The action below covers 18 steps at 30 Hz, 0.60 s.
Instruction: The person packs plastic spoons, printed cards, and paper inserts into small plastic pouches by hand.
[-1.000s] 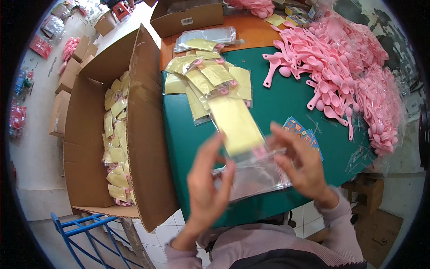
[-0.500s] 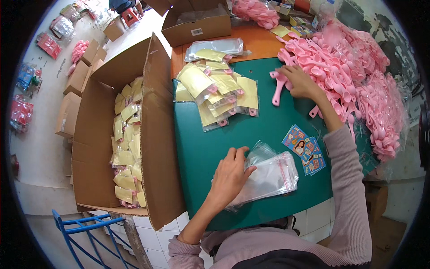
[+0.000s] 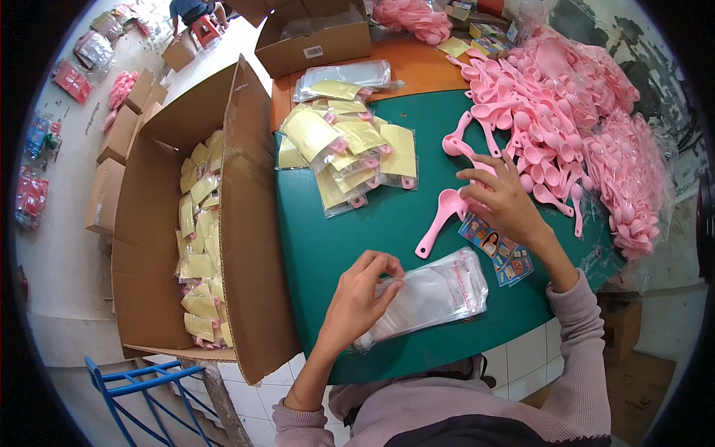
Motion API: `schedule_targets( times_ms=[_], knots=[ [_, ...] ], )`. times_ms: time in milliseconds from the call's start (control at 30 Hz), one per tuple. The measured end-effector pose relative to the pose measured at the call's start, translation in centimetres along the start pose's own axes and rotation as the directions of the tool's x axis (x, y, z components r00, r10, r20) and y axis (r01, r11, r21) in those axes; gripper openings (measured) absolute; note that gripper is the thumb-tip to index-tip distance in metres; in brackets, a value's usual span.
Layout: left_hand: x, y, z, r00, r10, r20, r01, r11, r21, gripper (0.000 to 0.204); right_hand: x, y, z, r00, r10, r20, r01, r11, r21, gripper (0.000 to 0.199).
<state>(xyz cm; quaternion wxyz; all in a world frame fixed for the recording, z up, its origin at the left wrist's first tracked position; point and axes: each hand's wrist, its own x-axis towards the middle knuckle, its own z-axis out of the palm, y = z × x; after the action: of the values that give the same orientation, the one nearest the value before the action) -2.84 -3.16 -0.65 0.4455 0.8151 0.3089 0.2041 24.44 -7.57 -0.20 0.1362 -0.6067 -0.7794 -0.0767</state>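
Note:
My left hand (image 3: 359, 295) is at the left end of a stack of clear plastic bags (image 3: 439, 292), its thumb and fingers pinched on the edge of a bag. My right hand (image 3: 508, 203) holds a pink measuring spoon (image 3: 441, 223) by its bowl end, the handle pointing toward the bags. Under and beside this hand lie several blue printed cards (image 3: 517, 267), partly hidden by it. Loose pink spoons (image 3: 536, 127) are heaped at the far right, a few of them just beyond my right fingers.
Filled bags with yellow cards (image 3: 344, 153) lie on the green table (image 3: 328, 261). Left of it stands a tall open carton (image 3: 257, 246) holding more such bags. Behind are clear packs (image 3: 346, 77) and another carton (image 3: 316, 52). A blue metal frame (image 3: 149, 387) stands at lower left.
My right hand has come back from the spoon heap toward the cards and bags, bringing a pink spoon. My left fingers have closed on the bag edge. The view has shifted slightly.

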Motion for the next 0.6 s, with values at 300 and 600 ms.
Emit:
schedule_targets(
  times_ms=[300,600],
  knots=[
    [0.8,0.1,-0.2,0.964,-0.204,0.170,0.224,0.969,-0.105,0.015,-1.1,-5.1,-3.4,0.807,0.583,-0.094,-0.140,0.344,0.928,0.015],
    [0.7,0.1,-0.2,0.945,-0.256,0.201,0.326,0.771,-0.547,0.024,-3.6,-8.5,-2.8,0.754,0.654,0.061,-0.241,0.189,0.952,0.021]
  ],
)
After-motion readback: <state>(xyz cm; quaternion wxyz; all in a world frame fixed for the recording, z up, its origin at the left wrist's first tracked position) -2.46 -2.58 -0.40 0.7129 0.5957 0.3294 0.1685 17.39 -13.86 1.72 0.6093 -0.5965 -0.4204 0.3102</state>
